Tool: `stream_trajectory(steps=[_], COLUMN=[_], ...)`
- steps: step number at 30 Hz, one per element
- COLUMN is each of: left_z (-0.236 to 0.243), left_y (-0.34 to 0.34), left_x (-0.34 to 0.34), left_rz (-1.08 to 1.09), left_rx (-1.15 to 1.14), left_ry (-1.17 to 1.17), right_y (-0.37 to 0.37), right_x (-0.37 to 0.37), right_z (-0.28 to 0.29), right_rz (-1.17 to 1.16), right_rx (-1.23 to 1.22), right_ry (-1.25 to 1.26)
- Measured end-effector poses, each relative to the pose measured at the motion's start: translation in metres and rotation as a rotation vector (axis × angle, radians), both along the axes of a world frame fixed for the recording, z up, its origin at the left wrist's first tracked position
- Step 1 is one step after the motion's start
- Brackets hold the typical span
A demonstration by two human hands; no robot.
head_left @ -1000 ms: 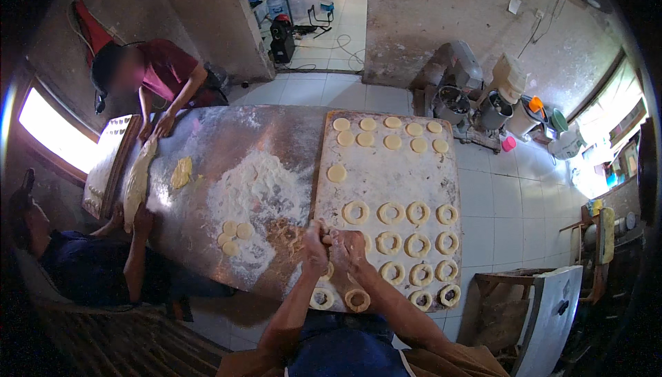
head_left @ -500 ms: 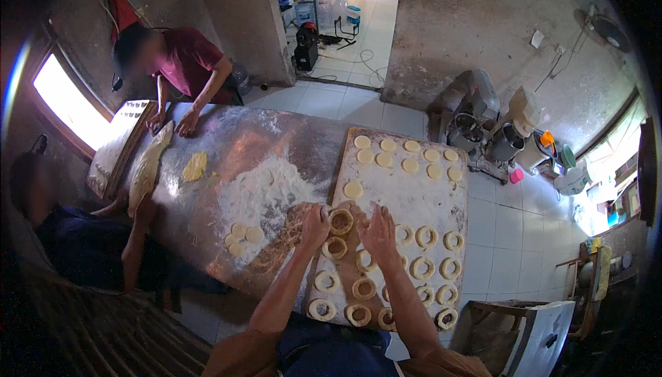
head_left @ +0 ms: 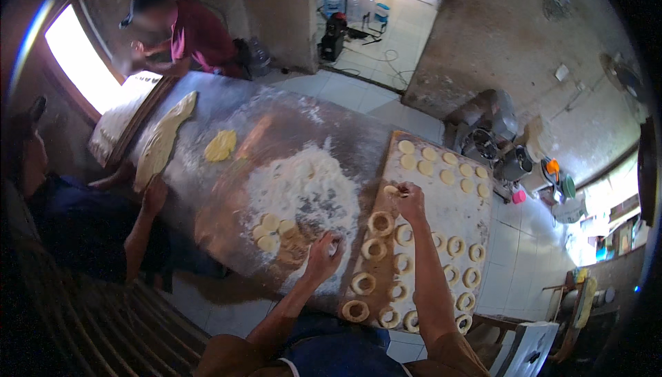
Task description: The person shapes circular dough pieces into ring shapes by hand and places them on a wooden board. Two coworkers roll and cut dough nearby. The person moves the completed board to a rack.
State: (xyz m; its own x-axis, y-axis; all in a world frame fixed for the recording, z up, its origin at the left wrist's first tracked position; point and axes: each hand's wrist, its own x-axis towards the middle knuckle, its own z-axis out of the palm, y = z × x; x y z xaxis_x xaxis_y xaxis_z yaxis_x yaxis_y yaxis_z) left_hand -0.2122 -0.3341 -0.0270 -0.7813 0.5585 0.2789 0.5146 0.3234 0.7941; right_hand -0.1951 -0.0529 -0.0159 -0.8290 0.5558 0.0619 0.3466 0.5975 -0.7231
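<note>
My right hand (head_left: 408, 201) pinches a small flat round of dough (head_left: 391, 189) near the left edge of the floured board (head_left: 445, 204). My left hand (head_left: 324, 258) hovers over the border of the flour on the table, its fingers curled inward. Something whitish shows at those fingertips, too small to name. Below my right hand, dough rings (head_left: 380, 223) stand in rows on the board, several partly hidden by my right forearm. Flat dough rounds (head_left: 447, 177) lie in two rows at the board's far end.
Loose flour (head_left: 303, 184) covers the middle of the table (head_left: 227, 218), beside a cluster of dough rounds (head_left: 269, 231). A yellow lump (head_left: 221, 146) and a long dough strip (head_left: 165, 139) lie farther left. Two co-workers are at the left side; one has a hand at the strip.
My right hand has moved forward onto the lone dough round. My left hand has left the rings for the flour. The far co-worker's hands have lifted off the strip; my view has shifted.
</note>
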Motion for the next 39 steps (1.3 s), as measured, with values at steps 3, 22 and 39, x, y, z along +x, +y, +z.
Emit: stream_trajectory(steps=[3,22,39], left_z=[-0.013,-0.002,0.009], left_y=[-0.058,-0.109,-0.089], left_x=[-0.002,-0.115,-0.095], left_rz=[0.005,0.108,-0.163], left_rx=[0.126,0.330,0.741], left_ry=[-0.138,-0.433,-1.148], right_y=[-0.050,-0.244,-0.229], right_x=[-0.023,-0.075,-0.035], right_z=[-0.008,0.009,-0.028], right_rz=[0.014,0.112,-0.159], right_rx=[-0.336,-0.694,-0.833], right_ry=[0.220,0.133,0.017])
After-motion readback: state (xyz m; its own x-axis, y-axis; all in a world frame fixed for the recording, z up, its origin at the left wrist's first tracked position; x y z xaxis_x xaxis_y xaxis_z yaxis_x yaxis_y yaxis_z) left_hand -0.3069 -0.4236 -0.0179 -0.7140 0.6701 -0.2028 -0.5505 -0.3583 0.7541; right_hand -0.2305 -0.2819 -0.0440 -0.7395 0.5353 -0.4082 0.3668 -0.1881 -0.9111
